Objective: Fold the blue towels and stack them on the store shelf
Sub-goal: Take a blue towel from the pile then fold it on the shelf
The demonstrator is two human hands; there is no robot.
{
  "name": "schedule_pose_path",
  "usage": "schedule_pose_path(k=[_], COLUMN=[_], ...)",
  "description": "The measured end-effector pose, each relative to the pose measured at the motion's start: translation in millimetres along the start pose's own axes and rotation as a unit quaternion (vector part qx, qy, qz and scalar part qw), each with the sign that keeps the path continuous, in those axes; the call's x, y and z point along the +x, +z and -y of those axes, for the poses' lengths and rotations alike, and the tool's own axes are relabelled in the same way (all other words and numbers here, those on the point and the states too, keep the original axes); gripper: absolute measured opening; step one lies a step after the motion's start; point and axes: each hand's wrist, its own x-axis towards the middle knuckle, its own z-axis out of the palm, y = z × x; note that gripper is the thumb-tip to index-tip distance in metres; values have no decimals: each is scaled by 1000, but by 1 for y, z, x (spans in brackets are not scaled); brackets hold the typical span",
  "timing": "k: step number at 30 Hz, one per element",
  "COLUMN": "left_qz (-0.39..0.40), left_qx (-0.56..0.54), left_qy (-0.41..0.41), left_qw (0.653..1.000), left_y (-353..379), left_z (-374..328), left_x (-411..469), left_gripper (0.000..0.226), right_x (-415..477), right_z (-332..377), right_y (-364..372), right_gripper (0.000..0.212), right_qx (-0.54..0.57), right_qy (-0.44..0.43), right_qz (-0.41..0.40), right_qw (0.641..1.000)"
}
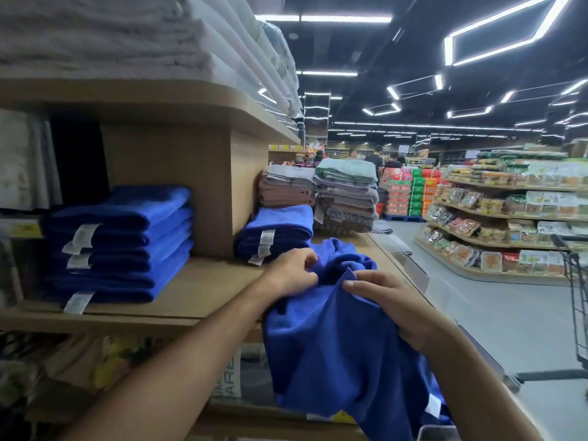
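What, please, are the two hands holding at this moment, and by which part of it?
Both hold the unfolded blue towel: the left hand grips bunched cloth near its top, and the right hand pinches a raised corner.

L hand (291, 272): was bare, seen from back.
R hand (386, 308): was bare, knuckles in view.
L forearm (191, 354): was bare to frame edge.
R forearm (471, 377): ditto, to btm edge.

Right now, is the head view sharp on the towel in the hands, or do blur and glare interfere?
Head view: loose blue towel, left hand and right hand look fairly sharp; white towels are blurred; ceiling light strips glare; wide-angle bows the upper shelf.
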Motion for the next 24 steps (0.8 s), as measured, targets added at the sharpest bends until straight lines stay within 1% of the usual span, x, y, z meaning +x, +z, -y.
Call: schedule_pose_path(k=[1,2,3,5,6,7,8,9,10,11,12,14,15,16,18,20,21,22,23,24], left_qz=[12,27,42,74,70,41,-10,-71,-113,-119,-90,-8,16,29,35,26,14,-7,-30,-43], left_qx=[-44,-74,-96,-168,-222,-262,-282,-276,-249,-228,-235,-294,-308,-299,-235,-131,-75,-24,6,12], left_qy=[56,100,134,150,127,94,49,5,-40,-79,-114,-172,-194,-203,-178,-110,-77,-42,4,55], left_qw=[997,992,985,971,964,960,958,959,961,963,961,940,931,932,955,985,994,999,1000,997], left_y=[5,9,13,16,15,14,13,13,13,12,11,10,8,7,10,16,20,24,26,28], left_z=[-5,-8,-9,-5,-4,-4,-2,2,6,8,10,7,4,2,-3,-7,-8,-10,-11,-11], left_x=[-1,-3,-5,-7,-7,-5,-1,5,11,16,21,29,32,35,41,42,41,39,37,37], left_gripper=[13,10,8,19,28,36,41,41,38,34,33,38,42,44,41,24,15,14,18,22], right_x=[0,0,1,2,3,3,3,4,5,6,6,5,5,4,2,0,0,0,0,0], right_z=[-1,-2,-5,-8,-9,-11,-11,-13,-13,-12,-11,-9,-8,-7,-5,-1,-1,-2,-3,-4], right_y=[-2,-5,-8,-15,-18,-22,-23,-25,-26,-25,-24,-22,-22,-21,-20,-18,-18,-19,-20,-20], right_gripper=[16,14,18,21,22,26,35,47,59,67,67,50,42,39,35,30,29,31,33,34], right_qx=[15,26,35,56,71,92,108,114,116,117,117,125,131,135,142,146,146,146,146,147], right_qy=[-2,-4,-6,-4,-1,7,17,23,30,36,40,43,46,49,44,32,28,24,21,16], right_qz=[-5,-14,-21,-29,-33,-36,-42,-49,-54,-56,-59,-61,-62,-63,-57,-34,-23,-17,-12,-6], right_qw=[1000,1000,999,998,997,995,993,992,991,991,991,989,988,988,987,988,989,989,989,989])
